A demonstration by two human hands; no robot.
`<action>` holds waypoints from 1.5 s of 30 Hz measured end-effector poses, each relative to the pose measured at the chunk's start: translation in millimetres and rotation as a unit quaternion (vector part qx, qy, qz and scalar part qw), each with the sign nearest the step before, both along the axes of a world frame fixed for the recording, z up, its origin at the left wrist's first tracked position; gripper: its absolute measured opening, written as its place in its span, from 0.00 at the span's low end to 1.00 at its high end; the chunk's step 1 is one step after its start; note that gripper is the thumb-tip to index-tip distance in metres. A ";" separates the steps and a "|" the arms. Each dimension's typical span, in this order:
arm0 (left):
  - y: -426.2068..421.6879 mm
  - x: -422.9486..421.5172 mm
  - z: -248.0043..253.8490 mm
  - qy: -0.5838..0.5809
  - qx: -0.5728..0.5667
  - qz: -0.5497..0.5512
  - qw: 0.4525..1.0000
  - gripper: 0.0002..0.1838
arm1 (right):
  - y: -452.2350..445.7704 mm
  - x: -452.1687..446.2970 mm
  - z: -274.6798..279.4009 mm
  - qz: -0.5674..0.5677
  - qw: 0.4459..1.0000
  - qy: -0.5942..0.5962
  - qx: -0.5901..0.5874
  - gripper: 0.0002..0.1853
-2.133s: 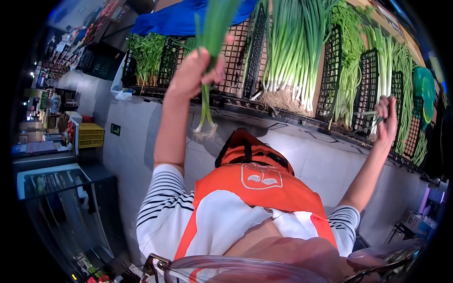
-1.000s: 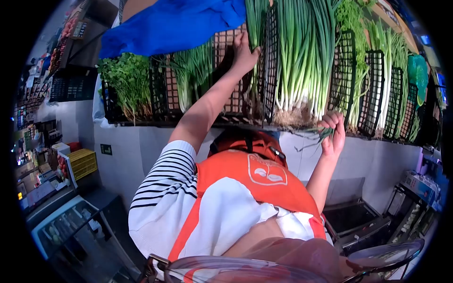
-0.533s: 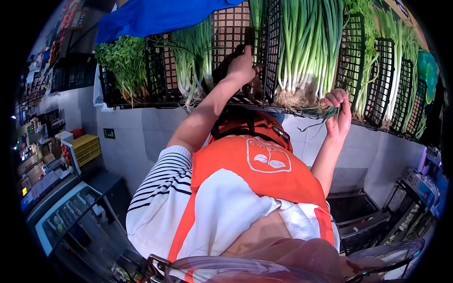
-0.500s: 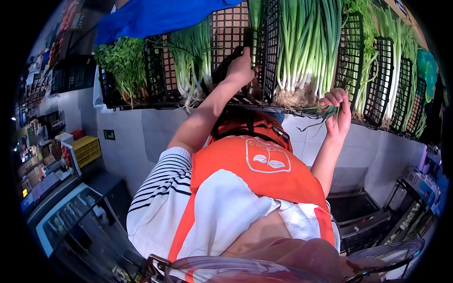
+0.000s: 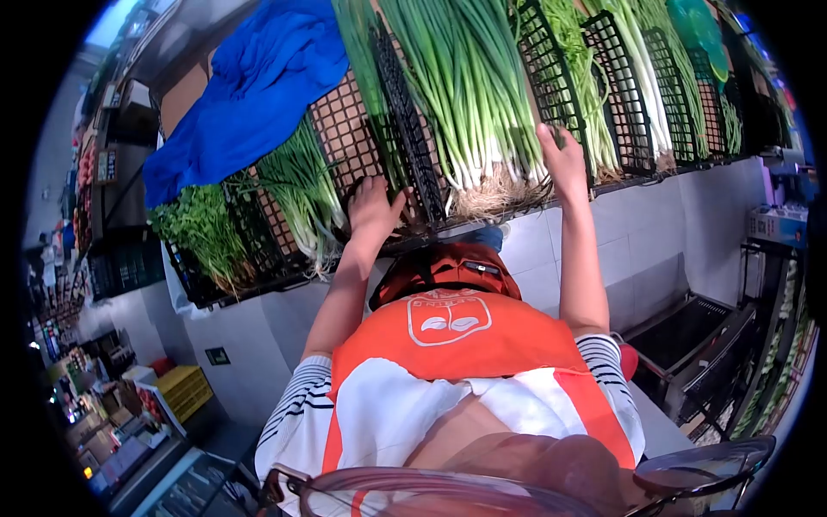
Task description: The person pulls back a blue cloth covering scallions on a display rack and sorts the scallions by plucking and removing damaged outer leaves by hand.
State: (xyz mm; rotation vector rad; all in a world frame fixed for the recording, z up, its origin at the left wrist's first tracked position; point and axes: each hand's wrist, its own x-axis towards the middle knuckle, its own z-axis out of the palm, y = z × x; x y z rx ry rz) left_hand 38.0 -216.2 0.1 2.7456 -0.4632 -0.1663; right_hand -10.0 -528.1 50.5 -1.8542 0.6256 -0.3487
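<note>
R hand (image 5: 565, 164) now higher nr scallion bunch (image 5: 482, 112), fingertip contact unclear

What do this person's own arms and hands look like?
The left hand and the right hand are bare: no gloves, and no watch or bracelet to be seen. The left sleeve and the right sleeve are short and white with dark stripes, leaving the forearms uncovered.

So the left hand (image 5: 372, 211) is down by a plastic crate (image 5: 340, 116), thumb out, skinny onions (image 5: 310, 185) just left of it. Right hand's (image 5: 564, 159) loose beside the big onion bunch (image 5: 482, 112). Blue cloth (image 5: 258, 86) lies beyond the left hand.
</note>
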 end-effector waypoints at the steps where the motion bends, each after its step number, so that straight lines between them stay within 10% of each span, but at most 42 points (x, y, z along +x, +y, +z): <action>1: 4.3 2.2 -0.3 -0.018 -0.036 0.002 0.999 0.21 | -8.2 10.4 -8.7 0.009 0.999 -0.010 -0.047 0.27; 8: 1.4 9.3 57.4 -0.058 -0.262 -0.042 0.962 0.15 | -18.3 46.5 -14.9 0.059 0.951 0.238 -0.187 0.34; 15: 0.0 10.2 91.5 -0.067 -0.363 -0.056 0.928 0.10 | -29.9 39.5 -16.1 0.033 0.963 0.009 -0.269 0.25; 27: -66.2 31.6 114.4 0.136 -0.503 -0.210 0.827 0.15 | 12.7 10.8 87.3 0.023 0.982 -0.182 0.040 0.09; 38: -167.9 71.7 152.2 0.445 -0.560 -0.165 0.679 0.23 | 68.7 7.4 66.3 0.058 0.982 -0.117 0.135 0.12; 45: -137.1 74.0 140.1 0.425 -0.570 -0.146 0.688 0.17 | 81.8 -9.9 55.7 0.112 0.976 -0.085 0.167 0.22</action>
